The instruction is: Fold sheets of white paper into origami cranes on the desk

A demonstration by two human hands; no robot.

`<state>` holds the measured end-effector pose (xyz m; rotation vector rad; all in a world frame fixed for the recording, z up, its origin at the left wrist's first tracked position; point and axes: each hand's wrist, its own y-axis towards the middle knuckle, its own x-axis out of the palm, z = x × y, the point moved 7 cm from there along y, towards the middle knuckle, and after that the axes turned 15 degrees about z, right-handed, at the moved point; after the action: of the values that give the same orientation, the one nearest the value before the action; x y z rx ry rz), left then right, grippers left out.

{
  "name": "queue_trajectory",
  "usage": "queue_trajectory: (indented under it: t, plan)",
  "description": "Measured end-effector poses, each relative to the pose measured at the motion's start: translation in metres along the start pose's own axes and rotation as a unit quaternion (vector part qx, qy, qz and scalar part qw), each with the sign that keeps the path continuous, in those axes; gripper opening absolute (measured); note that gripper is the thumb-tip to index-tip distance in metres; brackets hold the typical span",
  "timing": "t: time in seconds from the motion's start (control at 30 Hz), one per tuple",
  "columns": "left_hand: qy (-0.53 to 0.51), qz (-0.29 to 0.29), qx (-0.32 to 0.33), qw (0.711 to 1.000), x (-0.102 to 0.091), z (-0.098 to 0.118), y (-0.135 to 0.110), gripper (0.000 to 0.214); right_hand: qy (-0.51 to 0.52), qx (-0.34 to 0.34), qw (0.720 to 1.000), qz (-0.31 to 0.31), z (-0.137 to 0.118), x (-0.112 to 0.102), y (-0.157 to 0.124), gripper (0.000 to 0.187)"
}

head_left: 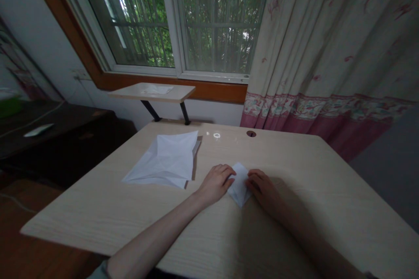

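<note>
A small piece of white paper (240,187), folded into a diamond-like shape, lies on the desk between my hands. My left hand (216,182) is at its left edge, fingers bent and thumb and fingertips closed on the paper. On the opposite side, my right hand (262,188) has its curled fingers on the right edge; part of that edge is hidden beneath them. Farther left, several larger white sheets (172,157) lie in a loose, creased stack, apart from both hands.
The pale wooden desk (281,152) has a round cable hole (251,134) near its back edge. A small raised shelf (178,93) at the back left bears a white paper (157,90). Beyond stand a window and a curtain (294,52). A dark cabinet (78,122) stands at left.
</note>
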<state>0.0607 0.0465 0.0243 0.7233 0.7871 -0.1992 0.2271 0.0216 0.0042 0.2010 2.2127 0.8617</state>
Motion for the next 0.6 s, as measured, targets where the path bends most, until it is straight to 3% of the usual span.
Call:
queue_trajectory:
  t: [0.6]
  plan:
    - [-0.007,0.016,0.011,1.000,-0.005,0.001,0.002,0.017,-0.008,-0.031,0.999,-0.044,-0.020,0.000,0.000,0.009]
